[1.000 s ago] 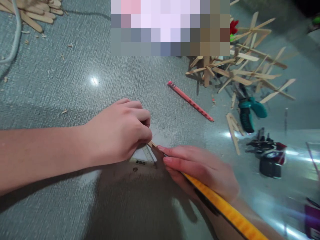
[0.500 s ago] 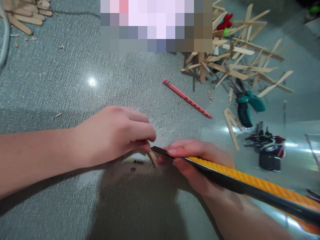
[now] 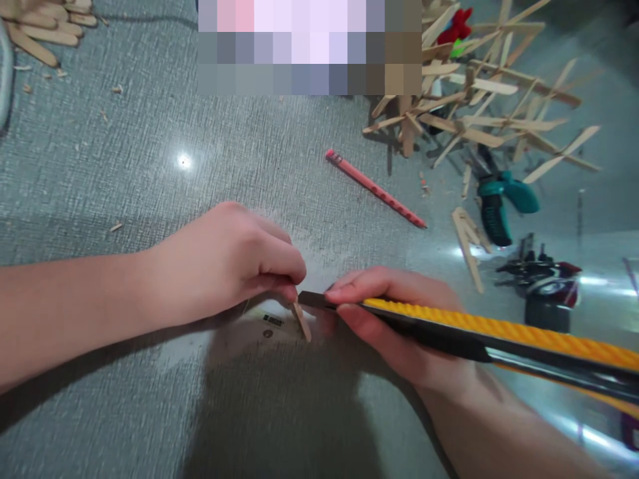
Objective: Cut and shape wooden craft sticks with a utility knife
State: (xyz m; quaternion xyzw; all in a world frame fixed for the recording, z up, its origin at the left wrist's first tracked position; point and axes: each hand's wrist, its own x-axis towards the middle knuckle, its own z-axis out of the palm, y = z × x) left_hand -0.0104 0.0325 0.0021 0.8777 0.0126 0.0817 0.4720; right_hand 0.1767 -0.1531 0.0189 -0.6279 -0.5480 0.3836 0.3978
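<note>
My left hand (image 3: 239, 259) is closed, its fingers pinching a small wooden craft stick (image 3: 302, 322) that pokes out below the fingertips. In my right hand (image 3: 394, 319) is a utility knife (image 3: 424, 329) with a yellow ribbed and black handle. The handle runs off past the right edge. Its dark blade (image 3: 314, 300) points left, and the tip is at the stick, just beside my left fingertips. Under the stick lies a pale patch with a small printed label (image 3: 273, 320) on the grey textured tabletop (image 3: 100, 399).
A pink pencil (image 3: 374, 188) lies beyond my hands. At the right are teal-handled pliers (image 3: 499, 203), loose stick pieces (image 3: 468, 249) and a dark object (image 3: 544, 286). Crossed craft-stick pieces (image 3: 479, 120) pile up behind. More sticks (image 3: 44, 26) lie at the far left. A blurred-out area covers the top middle.
Both hands have shifted slightly up and left in view. The knife's handle now lies at a flatter angle, its blade still at the stick. More of the stick shows below my left fingers.
</note>
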